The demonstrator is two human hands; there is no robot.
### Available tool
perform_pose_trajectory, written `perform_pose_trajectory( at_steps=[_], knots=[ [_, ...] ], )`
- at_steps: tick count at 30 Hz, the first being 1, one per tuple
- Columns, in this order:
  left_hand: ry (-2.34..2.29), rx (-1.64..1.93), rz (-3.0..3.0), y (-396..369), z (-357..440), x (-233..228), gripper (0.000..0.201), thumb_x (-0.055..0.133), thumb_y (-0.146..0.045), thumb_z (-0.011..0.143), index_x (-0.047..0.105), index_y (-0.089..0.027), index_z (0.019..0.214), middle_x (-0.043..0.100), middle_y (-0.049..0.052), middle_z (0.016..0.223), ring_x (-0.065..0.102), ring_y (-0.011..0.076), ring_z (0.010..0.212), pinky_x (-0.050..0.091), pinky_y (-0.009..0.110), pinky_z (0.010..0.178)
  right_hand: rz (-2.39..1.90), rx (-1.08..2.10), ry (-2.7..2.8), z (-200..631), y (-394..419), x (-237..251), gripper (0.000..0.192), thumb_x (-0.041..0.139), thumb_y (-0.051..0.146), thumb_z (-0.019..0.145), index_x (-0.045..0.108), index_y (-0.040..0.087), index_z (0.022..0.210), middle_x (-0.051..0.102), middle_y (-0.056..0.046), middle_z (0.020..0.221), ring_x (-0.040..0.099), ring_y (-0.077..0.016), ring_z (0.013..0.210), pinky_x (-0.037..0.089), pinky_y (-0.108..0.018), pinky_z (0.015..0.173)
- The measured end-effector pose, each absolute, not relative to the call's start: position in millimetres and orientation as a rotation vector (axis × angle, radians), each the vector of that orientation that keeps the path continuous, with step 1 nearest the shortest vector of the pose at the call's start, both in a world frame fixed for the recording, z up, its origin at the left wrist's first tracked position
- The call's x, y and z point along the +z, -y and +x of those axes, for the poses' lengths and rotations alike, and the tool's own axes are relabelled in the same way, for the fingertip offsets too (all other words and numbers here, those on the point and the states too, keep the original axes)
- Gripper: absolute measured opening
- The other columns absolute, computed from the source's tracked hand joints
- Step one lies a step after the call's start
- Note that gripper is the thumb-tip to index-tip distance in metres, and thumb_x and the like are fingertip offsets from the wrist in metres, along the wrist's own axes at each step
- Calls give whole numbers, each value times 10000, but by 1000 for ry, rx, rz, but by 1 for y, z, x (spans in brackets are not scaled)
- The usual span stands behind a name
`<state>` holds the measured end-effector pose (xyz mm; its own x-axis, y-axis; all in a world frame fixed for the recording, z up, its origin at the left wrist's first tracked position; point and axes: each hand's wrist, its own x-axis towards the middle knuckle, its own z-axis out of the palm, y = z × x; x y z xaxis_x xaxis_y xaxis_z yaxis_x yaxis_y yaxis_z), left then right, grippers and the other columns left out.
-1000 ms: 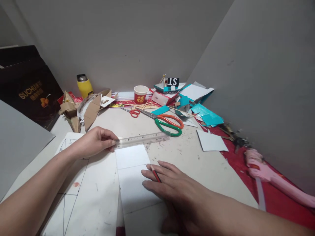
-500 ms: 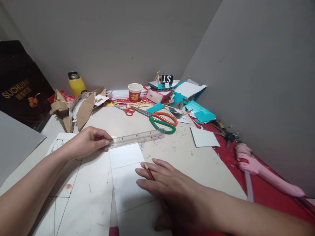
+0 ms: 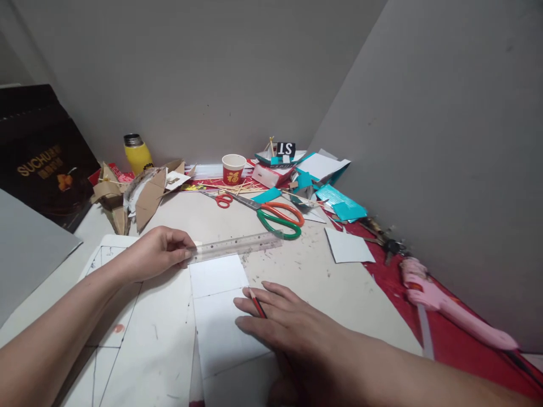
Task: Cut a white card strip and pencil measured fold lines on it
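Note:
My left hand pinches the left end of a clear plastic ruler between thumb and fingers. The ruler lies slantwise just beyond the top edge of a white card strip, which has pencil lines drawn across it. Over the strip's right side rests my right hand, its fingers stretched forward with a red and black pencil held between them. The pencil's tip points away from me, by the strip's right edge. My right thumb is mostly in shadow. Left of the strip lies a larger white sheet with drawn lines, partly under my left forearm.
Large scissors with orange and green handles lie past the ruler, beside small red scissors. A paper cup, yellow bottle, thin sticks and cardboard scraps line the back. A pink glue gun lies right.
The camera view has shifted slightly, so the scene sits a little lower. Both hands, the ruler and the pencil keep nearly the same places on the table.

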<state>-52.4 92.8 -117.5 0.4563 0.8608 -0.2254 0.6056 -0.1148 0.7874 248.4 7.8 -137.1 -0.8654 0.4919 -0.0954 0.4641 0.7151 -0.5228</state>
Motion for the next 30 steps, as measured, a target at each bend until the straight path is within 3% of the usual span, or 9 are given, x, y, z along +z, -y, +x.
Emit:
perform_pose_trajectory(
  at_steps=[8, 14, 18, 21, 22, 24, 30],
  knots=[
    [-1248, 354, 1919, -92, -51, -116, 177, 558, -327, 851, 670, -192, 833, 624, -19, 638, 534, 136, 593, 414, 238, 582, -794, 852, 2887, 248, -6, -127, 762, 752, 421, 780, 439, 178, 1431, 417, -185, 1508, 328, -356, 1417, 206, -586, 1144],
    [-1263, 348, 1985, -91, -51, -116, 191, 537, -325, 838, 672, -194, 809, 635, -15, 630, 551, 145, 589, 413, 241, 580, -781, 950, 2888, 245, -16, -96, 635, 717, 300, 820, 492, 190, 1403, 506, -155, 1448, 433, -311, 1358, 321, -474, 1130],
    [-1269, 364, 2006, -91, -49, -114, 189, 541, -311, 819, 685, -189, 808, 643, -11, 624, 552, 151, 586, 407, 246, 577, -882, 997, 2650, 246, -30, -75, 400, 470, 317, 973, 553, 180, 1339, 640, -136, 1267, 597, -243, 1165, 481, -386, 982],
    [-1261, 374, 2009, -90, -48, -113, 185, 546, -299, 808, 691, -184, 803, 657, -5, 641, 553, 152, 592, 407, 250, 585, -936, 964, 2311, 235, -40, -82, 402, 373, 389, 1001, 660, 168, 1175, 699, -108, 1018, 650, -231, 984, 518, -404, 897],
    [-1254, 376, 2011, -90, -48, -113, 183, 546, -297, 806, 689, -183, 792, 658, -4, 641, 553, 152, 593, 405, 250, 586, -940, 997, 2160, 228, -42, -89, 418, 371, 411, 997, 686, 158, 1105, 688, -83, 867, 661, -210, 849, 542, -387, 819],
    [-1242, 384, 2017, -90, -48, -113, 183, 545, -299, 807, 684, -185, 770, 657, -6, 638, 555, 154, 597, 401, 250, 586, -986, 1168, 1741, 211, -46, -108, 403, 405, 429, 974, 692, 147, 983, 648, -51, 762, 625, -157, 629, 550, -315, 598],
    [-1229, 401, 2022, -91, -50, -117, 169, 546, -285, 802, 685, -194, 769, 644, -22, 614, 551, 150, 578, 394, 249, 581, -1152, 1418, 1331, 173, -55, -149, 167, 637, 313, 785, 653, 154, 835, 642, -1, 654, 600, -119, 535, 514, -228, 456]
  ],
)
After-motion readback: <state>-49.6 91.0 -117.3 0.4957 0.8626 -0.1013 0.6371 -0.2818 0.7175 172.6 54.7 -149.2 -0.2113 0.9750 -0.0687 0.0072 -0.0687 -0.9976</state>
